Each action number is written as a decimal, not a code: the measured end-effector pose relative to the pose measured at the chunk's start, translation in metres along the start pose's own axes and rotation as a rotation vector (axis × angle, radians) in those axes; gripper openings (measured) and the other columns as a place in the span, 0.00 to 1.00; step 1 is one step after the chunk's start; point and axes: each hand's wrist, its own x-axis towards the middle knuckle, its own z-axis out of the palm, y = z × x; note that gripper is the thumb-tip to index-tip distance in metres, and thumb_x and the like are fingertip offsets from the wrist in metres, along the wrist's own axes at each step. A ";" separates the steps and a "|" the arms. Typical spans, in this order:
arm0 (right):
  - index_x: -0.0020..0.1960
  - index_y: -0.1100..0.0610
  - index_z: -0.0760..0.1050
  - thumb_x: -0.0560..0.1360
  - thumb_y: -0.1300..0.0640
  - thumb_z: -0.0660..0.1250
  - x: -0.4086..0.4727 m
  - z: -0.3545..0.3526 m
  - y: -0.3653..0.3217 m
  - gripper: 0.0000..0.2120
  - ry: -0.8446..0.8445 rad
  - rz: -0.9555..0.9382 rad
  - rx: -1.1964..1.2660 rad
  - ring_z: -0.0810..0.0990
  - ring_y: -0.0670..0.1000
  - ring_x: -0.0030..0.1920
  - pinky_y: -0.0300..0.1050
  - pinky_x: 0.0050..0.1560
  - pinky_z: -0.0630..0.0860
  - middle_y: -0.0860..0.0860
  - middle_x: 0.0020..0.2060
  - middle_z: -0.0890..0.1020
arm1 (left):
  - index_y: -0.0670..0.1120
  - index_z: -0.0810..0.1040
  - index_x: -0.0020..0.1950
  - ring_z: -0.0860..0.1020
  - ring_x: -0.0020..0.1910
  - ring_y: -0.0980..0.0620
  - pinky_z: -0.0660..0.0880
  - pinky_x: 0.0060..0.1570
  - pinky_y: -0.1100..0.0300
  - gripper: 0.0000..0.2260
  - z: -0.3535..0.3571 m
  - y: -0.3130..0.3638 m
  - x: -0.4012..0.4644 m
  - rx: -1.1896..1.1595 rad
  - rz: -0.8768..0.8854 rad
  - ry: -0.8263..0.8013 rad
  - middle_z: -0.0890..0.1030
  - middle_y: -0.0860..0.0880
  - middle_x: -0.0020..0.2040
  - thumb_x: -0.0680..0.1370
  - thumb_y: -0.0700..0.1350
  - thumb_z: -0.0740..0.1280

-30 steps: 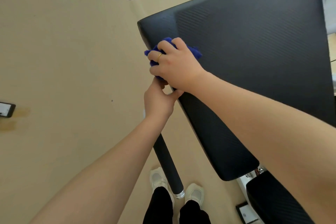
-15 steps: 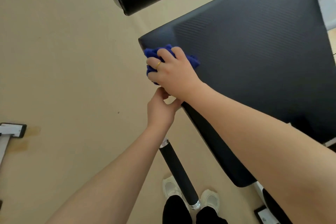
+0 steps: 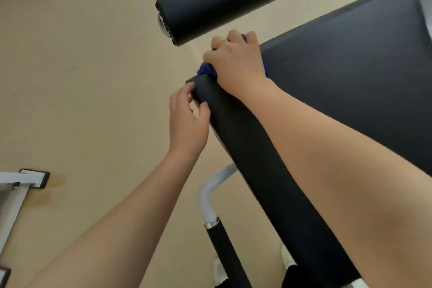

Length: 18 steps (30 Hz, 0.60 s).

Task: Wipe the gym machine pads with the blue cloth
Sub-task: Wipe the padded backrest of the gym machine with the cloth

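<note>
- Since the earlier frame, the right hand [image 3: 236,63] with the blue cloth [image 3: 207,69] has gone over to the far corner of the flat pad [image 3: 346,72], and the left hand [image 3: 187,119] has come off the spot under the right wrist and now sits on the pad's near edge.
- No brand, label or writing can be read on anything in view.
- Right hand: palm down, fingers curled over the bunched cloth and pressing it on the corner of the pad; a gold ring [image 3: 221,42] shows on one finger. The forearm lies across the pad.
- Left hand: thumb and fingers curled on the rounded side of the pad, just below the cloth, gripping it.
- Blue cloth is mostly hidden under the right hand; only small parts show at the corner.
- Roller pad [image 3: 224,0] hangs beyond the corner, not touching the hands.
- Below the pad, a white bent tube [image 3: 208,196] joins a black handle grip [image 3: 224,252] over the beige floor [image 3: 81,77].
</note>
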 end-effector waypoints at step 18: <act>0.58 0.55 0.75 0.76 0.58 0.59 -0.024 0.002 0.112 0.13 -0.031 0.261 -0.079 0.70 0.63 0.57 0.57 0.56 0.66 0.58 0.55 0.75 | 0.51 0.64 0.71 0.58 0.72 0.47 0.49 0.72 0.46 0.23 0.051 0.046 0.025 0.585 0.014 0.021 0.65 0.49 0.71 0.75 0.45 0.60</act>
